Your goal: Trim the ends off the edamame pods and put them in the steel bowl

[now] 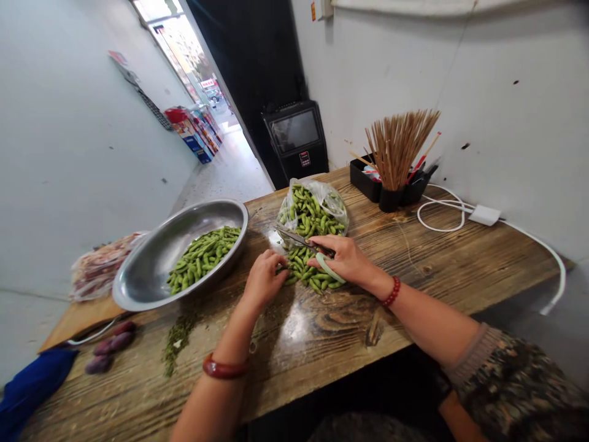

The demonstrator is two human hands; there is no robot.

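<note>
Taking the loose green pods [304, 273] as the centre of a clock, they lie in a heap on the wooden counter [340, 331], with the open plastic bag [339, 205], itself full of pods, touching them at 12 o'clock and the wide steel bowl [151, 261] with its own share of pods at 9. The right hand [343, 261] comes in from 3 o'clock, its grip closed on the pale-handled scissors [297, 236], whose blades run out over the heap toward 10; whether the blades are parted is too small to tell. The left hand [267, 277] sits at the heap's 9 o'clock edge, thumb and fingertips drawn near each other, though I cannot tell if a pod is pinched between them. The work in hand looks like snipping pods one at a time. To do it well, hold each pod by its middle so the end stands proud of the fingertips, turn that end toward the blades, and keep the left thumb well clear of where they meet. A short cut right at the tip should spare the bean inside. Keep clippings out of the bowl; the dark green scraps [177, 344] at 8 o'clock offer a natural place for them.
</note>
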